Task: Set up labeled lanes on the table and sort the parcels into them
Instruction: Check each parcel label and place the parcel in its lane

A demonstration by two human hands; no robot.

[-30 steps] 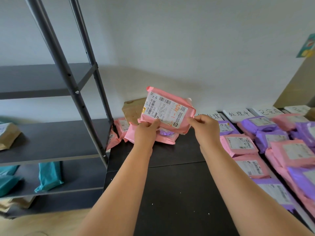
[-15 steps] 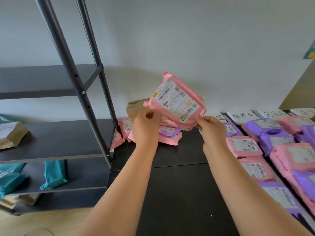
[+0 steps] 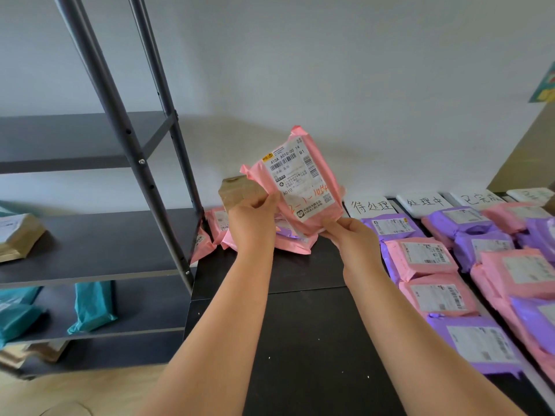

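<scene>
Table (image 3: 300, 340), front edge: bare black top. Right edge: sorted rows (image 3: 432, 256) of pink and purple parcels.

Above mid-table: pink parcel (image 3: 300, 211), with the left hand (image 3: 255, 223) pinching its left edge and the right hand (image 3: 351, 235) pinching its lower corner. In the last second it was turned from landscape toward upright, label to viewer.

Judged: label being read, lane undecided.

Far left corner: unsorted pile (image 3: 297, 243). Far edge: lane cards (image 3: 371, 207).

Pile (image 3: 297, 244) under the held parcel (image 3: 300, 178): mostly hidden behind it and the left hand (image 3: 255, 220)
Brown box (image 3: 237, 190): lower part covered by that hand
Last lane card (image 3: 530, 194): writing too faint to read
Wall poster (image 3: 545, 88): cut by right edge
</scene>
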